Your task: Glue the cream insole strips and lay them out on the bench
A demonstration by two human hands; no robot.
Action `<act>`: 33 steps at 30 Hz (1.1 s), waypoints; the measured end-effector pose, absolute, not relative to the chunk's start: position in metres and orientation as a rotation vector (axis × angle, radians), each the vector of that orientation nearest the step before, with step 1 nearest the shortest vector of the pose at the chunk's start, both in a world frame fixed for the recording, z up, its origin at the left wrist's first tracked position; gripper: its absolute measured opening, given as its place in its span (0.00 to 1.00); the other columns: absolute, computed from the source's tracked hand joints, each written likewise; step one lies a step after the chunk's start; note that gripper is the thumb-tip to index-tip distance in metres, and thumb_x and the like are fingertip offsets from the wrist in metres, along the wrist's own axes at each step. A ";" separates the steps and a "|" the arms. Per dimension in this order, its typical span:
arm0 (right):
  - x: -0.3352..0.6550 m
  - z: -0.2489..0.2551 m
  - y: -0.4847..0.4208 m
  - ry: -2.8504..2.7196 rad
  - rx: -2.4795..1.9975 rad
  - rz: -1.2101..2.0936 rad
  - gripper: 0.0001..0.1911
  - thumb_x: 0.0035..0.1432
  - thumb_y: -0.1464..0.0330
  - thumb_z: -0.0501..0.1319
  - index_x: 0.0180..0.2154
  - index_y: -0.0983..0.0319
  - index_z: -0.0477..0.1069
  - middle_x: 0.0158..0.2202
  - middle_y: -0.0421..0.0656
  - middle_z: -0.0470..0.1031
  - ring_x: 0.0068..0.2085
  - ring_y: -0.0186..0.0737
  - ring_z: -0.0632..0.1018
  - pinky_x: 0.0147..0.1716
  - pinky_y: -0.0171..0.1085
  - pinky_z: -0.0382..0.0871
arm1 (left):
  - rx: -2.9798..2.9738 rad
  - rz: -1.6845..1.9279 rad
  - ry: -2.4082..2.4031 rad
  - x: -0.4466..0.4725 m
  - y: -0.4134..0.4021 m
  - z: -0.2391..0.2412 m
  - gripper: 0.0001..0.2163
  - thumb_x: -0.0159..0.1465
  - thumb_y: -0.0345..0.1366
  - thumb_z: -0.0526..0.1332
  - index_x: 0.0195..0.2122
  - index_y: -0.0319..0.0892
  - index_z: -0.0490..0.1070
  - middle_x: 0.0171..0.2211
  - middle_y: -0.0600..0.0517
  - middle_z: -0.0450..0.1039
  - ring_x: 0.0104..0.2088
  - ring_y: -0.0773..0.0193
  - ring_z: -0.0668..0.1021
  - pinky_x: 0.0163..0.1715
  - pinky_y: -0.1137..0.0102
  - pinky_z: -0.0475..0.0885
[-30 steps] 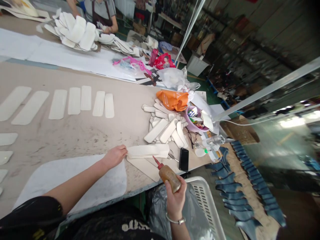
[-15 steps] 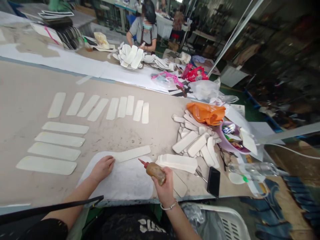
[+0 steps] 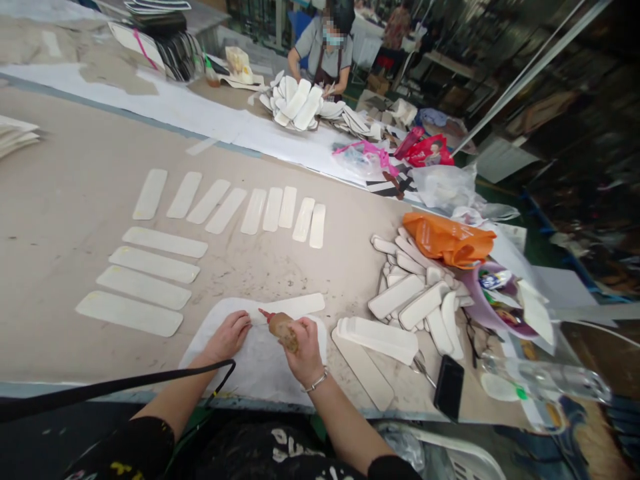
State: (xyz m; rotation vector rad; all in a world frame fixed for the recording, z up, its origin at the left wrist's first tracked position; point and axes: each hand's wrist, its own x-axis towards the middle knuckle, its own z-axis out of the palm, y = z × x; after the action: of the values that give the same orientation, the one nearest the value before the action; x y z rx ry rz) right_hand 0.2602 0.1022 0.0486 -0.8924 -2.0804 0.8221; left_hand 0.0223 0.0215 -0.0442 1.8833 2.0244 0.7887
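My right hand grips a brown glue bottle with a red nozzle, tilted so the tip points at the left end of a long cream strip. That strip lies on a white sheet at the table's front edge. My left hand rests on the sheet with fingers curled, pressing the strip's left end. Finished-looking cream strips lie in a column to the left and in a row farther back.
A heap of white strips and a stacked bundle lie right of my hands, with an orange bag, black phone, scissors and a clear bottle nearby. A co-worker handles white pieces at the far table. A black cable crosses the front edge.
The view swung left and down. My left hand carried a strip from the stack to the white sheet; my right hand brought the glue bottle leftward over the strip's end.
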 end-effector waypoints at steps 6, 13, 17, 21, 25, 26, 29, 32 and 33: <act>0.249 0.042 0.104 -2.150 -0.826 0.792 0.27 0.52 0.79 0.58 0.53 0.55 0.62 0.47 0.46 0.59 0.47 0.44 0.66 0.46 0.47 0.70 | 1.923 0.800 1.996 0.019 0.021 -0.051 0.14 0.66 0.39 0.51 0.42 0.42 0.75 0.43 0.45 0.72 0.44 0.58 0.74 0.46 0.62 0.74; 0.255 0.040 0.105 -2.168 -0.858 0.749 0.26 0.51 0.79 0.56 0.52 0.56 0.63 0.47 0.46 0.59 0.46 0.44 0.66 0.45 0.47 0.70 | 1.946 0.826 2.001 0.018 0.021 -0.052 0.13 0.66 0.39 0.53 0.41 0.42 0.76 0.43 0.45 0.72 0.44 0.58 0.74 0.45 0.63 0.74; 0.275 0.040 0.111 -2.153 -0.957 0.708 0.26 0.50 0.80 0.56 0.51 0.57 0.64 0.46 0.46 0.59 0.46 0.45 0.67 0.45 0.48 0.70 | 2.013 0.872 1.987 0.016 0.022 -0.056 0.12 0.66 0.41 0.55 0.39 0.43 0.76 0.43 0.45 0.73 0.44 0.58 0.75 0.45 0.64 0.74; 0.301 0.038 0.121 -2.127 -1.065 0.631 0.26 0.50 0.80 0.57 0.51 0.57 0.64 0.47 0.48 0.59 0.48 0.46 0.67 0.47 0.49 0.70 | 2.108 0.893 1.972 0.015 0.022 -0.060 0.10 0.65 0.38 0.56 0.40 0.43 0.76 0.41 0.45 0.74 0.42 0.59 0.75 0.43 0.65 0.73; 0.324 0.033 0.135 -2.098 -1.158 0.548 0.26 0.51 0.80 0.57 0.51 0.57 0.64 0.47 0.48 0.59 0.48 0.47 0.67 0.48 0.50 0.70 | 2.198 0.872 1.964 0.013 0.023 -0.064 0.09 0.65 0.36 0.57 0.41 0.43 0.75 0.42 0.45 0.73 0.42 0.59 0.75 0.44 0.64 0.73; 0.328 0.032 0.138 -2.089 -1.177 0.531 0.26 0.51 0.80 0.57 0.51 0.57 0.64 0.47 0.48 0.59 0.48 0.47 0.66 0.48 0.51 0.70 | 2.208 0.870 1.963 0.013 0.023 -0.065 0.09 0.65 0.35 0.57 0.41 0.43 0.75 0.42 0.45 0.73 0.42 0.59 0.75 0.44 0.64 0.73; 0.339 0.030 0.146 -2.061 -1.217 0.493 0.25 0.52 0.79 0.58 0.52 0.57 0.63 0.47 0.48 0.59 0.48 0.47 0.66 0.48 0.52 0.69 | 2.210 0.857 1.971 0.013 0.022 -0.065 0.09 0.65 0.35 0.56 0.41 0.43 0.75 0.42 0.44 0.73 0.42 0.59 0.75 0.45 0.64 0.72; 0.344 0.028 0.150 -2.045 -1.237 0.482 0.25 0.52 0.78 0.59 0.52 0.58 0.63 0.47 0.49 0.59 0.48 0.48 0.65 0.48 0.53 0.69 | 2.202 0.832 1.986 0.013 0.022 -0.065 0.09 0.65 0.36 0.56 0.41 0.42 0.76 0.43 0.44 0.73 0.43 0.58 0.75 0.45 0.64 0.72; 0.345 0.028 0.150 -2.042 -1.239 0.484 0.25 0.52 0.78 0.59 0.52 0.58 0.62 0.47 0.49 0.59 0.48 0.48 0.65 0.48 0.54 0.69 | 2.204 0.830 1.988 0.012 0.022 -0.065 0.09 0.65 0.36 0.57 0.41 0.42 0.76 0.43 0.44 0.73 0.43 0.58 0.75 0.45 0.64 0.73</act>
State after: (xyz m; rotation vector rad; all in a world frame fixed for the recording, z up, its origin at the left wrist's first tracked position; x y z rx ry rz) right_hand 0.3447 0.1501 0.0282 -1.2392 -2.0419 0.4836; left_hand 0.0125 0.0216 -0.0653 2.2040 1.9877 0.8296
